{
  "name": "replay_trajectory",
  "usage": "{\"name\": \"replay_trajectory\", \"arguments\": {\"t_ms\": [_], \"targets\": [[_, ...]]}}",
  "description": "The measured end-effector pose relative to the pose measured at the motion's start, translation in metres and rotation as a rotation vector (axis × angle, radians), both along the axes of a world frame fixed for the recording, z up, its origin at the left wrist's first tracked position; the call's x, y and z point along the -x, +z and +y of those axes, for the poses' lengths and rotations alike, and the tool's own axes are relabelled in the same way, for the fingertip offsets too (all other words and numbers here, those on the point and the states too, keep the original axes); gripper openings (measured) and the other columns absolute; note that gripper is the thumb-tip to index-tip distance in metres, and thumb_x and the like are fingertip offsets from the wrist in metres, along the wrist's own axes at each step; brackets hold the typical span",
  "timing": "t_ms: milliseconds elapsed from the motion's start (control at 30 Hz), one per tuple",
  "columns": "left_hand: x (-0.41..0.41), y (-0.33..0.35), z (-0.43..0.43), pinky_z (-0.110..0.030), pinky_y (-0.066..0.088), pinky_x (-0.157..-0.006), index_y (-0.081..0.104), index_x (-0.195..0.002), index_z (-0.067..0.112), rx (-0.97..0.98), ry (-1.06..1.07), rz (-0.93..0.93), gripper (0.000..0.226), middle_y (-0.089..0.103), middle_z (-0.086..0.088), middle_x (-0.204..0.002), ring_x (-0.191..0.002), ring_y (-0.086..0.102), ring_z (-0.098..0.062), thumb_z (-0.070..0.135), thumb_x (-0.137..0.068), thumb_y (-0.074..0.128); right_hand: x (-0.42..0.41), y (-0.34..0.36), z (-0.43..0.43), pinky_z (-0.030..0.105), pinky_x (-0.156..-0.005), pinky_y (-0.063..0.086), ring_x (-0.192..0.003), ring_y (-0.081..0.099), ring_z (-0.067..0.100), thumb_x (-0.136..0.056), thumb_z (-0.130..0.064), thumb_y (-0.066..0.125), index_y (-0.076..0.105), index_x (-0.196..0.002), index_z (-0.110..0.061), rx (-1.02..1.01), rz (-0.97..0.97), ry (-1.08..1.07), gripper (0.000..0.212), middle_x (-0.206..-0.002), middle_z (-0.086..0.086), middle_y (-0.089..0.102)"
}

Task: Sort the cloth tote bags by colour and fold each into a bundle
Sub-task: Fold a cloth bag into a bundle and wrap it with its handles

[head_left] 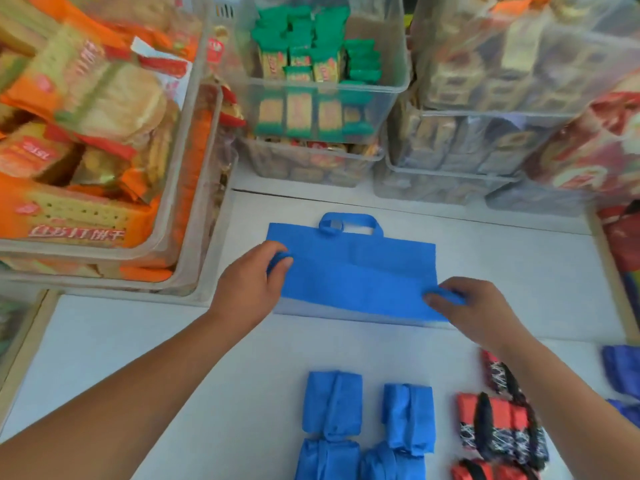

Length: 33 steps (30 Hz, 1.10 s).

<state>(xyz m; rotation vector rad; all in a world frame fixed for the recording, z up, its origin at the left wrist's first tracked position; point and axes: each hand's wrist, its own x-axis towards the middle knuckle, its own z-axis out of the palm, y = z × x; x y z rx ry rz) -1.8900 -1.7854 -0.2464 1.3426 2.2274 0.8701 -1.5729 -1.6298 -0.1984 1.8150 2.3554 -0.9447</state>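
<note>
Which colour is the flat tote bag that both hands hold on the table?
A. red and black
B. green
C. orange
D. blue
D: the left hand and the right hand each pinch one side edge of the blue tote bag, which lies spread flat, while the red and black bundles lie nearer the person, untouched.

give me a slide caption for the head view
Left hand and right hand pinch a blue tote on the table; blue bundles and red bundles lie nearer.
</note>
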Motion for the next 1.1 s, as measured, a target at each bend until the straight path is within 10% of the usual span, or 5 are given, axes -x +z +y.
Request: {"name": "replay_trajectory", "arguments": {"t_ms": [133,300,500,800,1100], "targets": [[-0.005,-0.003,0.025,-0.052,0.043,-0.107,0.044,-0.147,0.017,0.05,-0.03,0.362,0.069,0.039,-0.008,-0.153,-0.133,0.044,-0.031,0.026,-0.086,0.075,0.0,-0.031,0.025,0.014,-0.05,0.037,-0.059,0.052,0.006,-0.086,-0.028,0.08,0.067,-0.082,-0.014,0.087,0.195,-0.189,0.02,-0.085,0.0,0.064],[-0.021,-0.023,0.05,-0.06,0.025,-0.119,0.058,-0.137,0.015,0.072,-0.315,0.627,0.065,0.032,-0.014,-0.161,-0.148,0.03,-0.038,0.008,-0.076,0.08,0.025,-0.066,0.079,0.029,-0.08,0.038,-0.119,0.056,0.03,-0.095,-0.025,0.069,0.06,-0.091,-0.015,0.024,0.142,-0.048,0.013,-0.115,0.007,0.06],[-0.027,-0.072,0.058,-0.058,0.037,-0.112,0.063,-0.131,0.024,0.347,-0.444,0.546,0.045,0.057,-0.001,-0.145,-0.135,0.054,-0.025,0.043,-0.091,0.051,0.051,-0.112,0.126,0.034,-0.077,0.038,-0.095,0.05,0.024,-0.1,-0.038,0.058,0.055,-0.105,-0.02,-0.013,-0.057,0.121,0.019,-0.099,-0.002,0.053],[-0.019,-0.103,0.063,-0.053,0.001,-0.125,0.012,-0.159,0.042,0.584,-0.492,0.343,0.082,-0.007,0.012,-0.169,-0.156,-0.007,-0.017,0.059,-0.082,-0.011,0.061,-0.162,0.131,0.046,-0.088,0.046,-0.11,0.052,0.039,-0.091,-0.032,0.069,0.064,-0.113,-0.015,-0.324,-0.086,0.081,0.029,-0.115,0.008,0.059],[-0.016,-0.138,0.064,-0.05,-0.004,-0.122,0.007,-0.159,0.045,0.437,-0.417,0.362,0.062,-0.01,0.014,-0.168,-0.156,-0.009,-0.014,0.06,-0.1,0.018,0.072,-0.186,0.045,0.06,-0.123,0.007,-0.156,0.008,0.037,-0.094,-0.076,0.031,0.025,-0.156,-0.049,-0.378,-0.232,0.399,0.068,-0.17,-0.003,0.013]]}}
